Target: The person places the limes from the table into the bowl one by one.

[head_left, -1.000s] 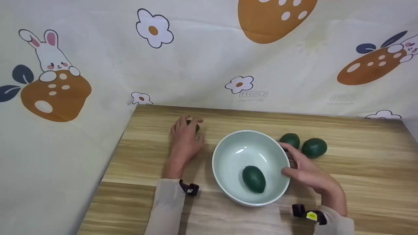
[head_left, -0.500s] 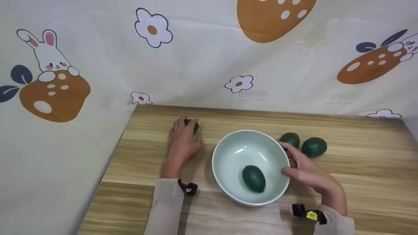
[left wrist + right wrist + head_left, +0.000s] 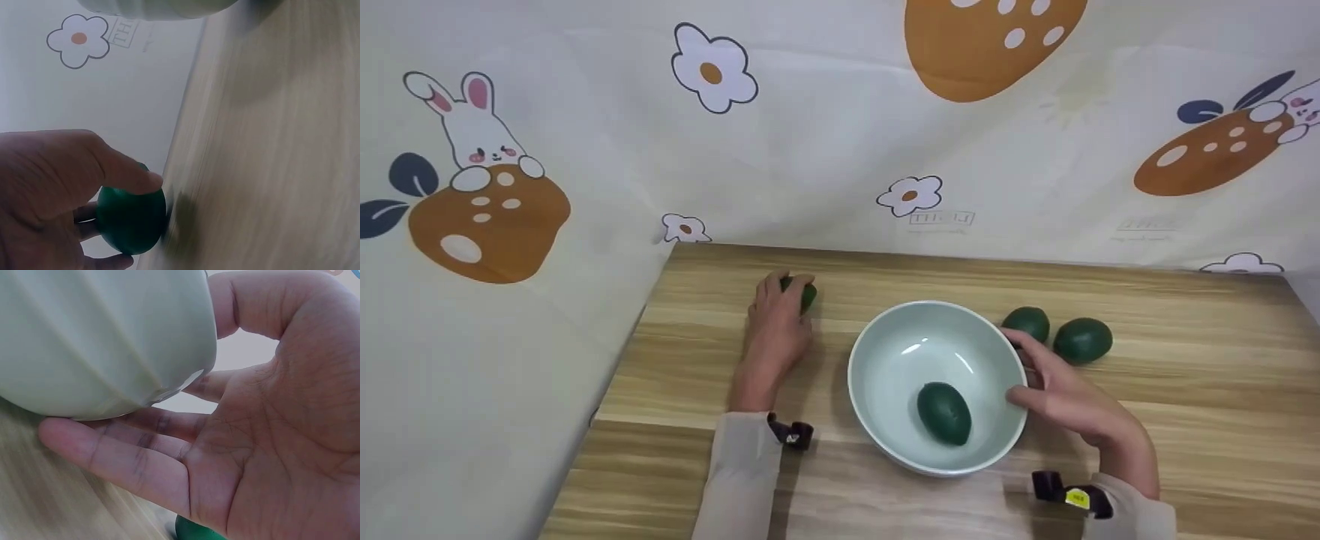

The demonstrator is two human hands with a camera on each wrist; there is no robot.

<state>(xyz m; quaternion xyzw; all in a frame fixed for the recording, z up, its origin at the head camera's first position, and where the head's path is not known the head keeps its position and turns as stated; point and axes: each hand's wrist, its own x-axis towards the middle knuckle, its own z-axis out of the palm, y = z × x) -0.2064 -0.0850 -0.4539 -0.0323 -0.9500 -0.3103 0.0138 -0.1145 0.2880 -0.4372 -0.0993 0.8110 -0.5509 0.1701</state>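
Dark green, smooth, egg-shaped fruit (image 3: pixel 132 222) sits in the grip of the person's left hand (image 3: pixel 780 322), on the far left part of the light brown, wood-grain tabletop (image 3: pixel 1207 397) — the thumb presses one side and the fingers curl behind; whether it touches the wood, I cannot tell. The right hand (image 3: pixel 1057 386) holds the round, glossy, pale green bowl (image 3: pixel 885 367) clamped at its right side, thumb at the rim, other fingers against the ribbed outer wall. A second green fruit (image 3: pixel 944 414) lies inside the bowl, towards the near side. Beyond the right hand, a third green fruit (image 3: pixel 1026 325) and a fourth green fruit (image 3: pixel 1082 340) lie just beside each other — behind the tabletop stands an off-white sheet (image 3: pixel 810 127) printed with rabbits and flowers
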